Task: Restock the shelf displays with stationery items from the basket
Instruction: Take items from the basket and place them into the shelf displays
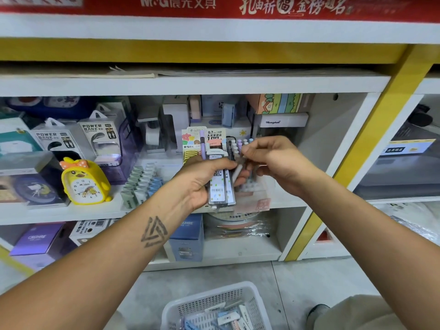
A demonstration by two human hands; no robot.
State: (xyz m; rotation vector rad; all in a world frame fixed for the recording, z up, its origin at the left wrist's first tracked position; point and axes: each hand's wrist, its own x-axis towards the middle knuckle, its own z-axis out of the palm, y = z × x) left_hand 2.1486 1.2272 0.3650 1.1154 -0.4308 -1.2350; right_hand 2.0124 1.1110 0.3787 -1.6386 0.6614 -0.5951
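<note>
At the middle shelf (285,203), my left hand (202,179) grips a stack of pencil-lead packs (220,186), fingers curled round them. My right hand (273,160) pinches one slim pen (238,171) from that bundle, just by the pen display (240,145). On the floor below, the basket (190,306) holds more packets, so I judge the restocking only partly done.

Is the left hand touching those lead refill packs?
Touching. The head view shows the left hand with fingers and thumb wrapped around the lead refill packs, holding them upright before the shelf.
</note>
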